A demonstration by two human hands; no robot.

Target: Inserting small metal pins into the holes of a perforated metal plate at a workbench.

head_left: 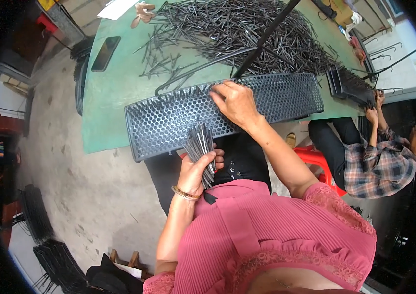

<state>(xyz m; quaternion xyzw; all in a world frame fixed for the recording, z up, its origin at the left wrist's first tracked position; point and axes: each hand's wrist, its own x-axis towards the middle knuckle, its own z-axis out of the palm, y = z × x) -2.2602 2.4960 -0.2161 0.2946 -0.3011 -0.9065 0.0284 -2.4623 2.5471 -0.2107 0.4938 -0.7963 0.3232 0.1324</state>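
My left hand (195,171) is wrapped round a bundle of thin dark sticks (198,142), their tips fanned out over the near rim of a long black perforated tray (156,128). The tray lies tilted across the table's near edge and above my lap. My right hand (237,104) is at the tray's far side, thumb and fingers curled together; what is between them is hidden. To the left of those fingers, a row of short dark sticks (183,94) stands in holes along the far edge. The holes on the right side of the tray show no such row.
A large heap of loose dark sticks (247,24) covers the far part of the green table (105,108). A dark metal bar frame (262,44) rises behind the tray. A phone (106,54) lies left. At right, a person in plaid (377,166) works at another tray (347,83).
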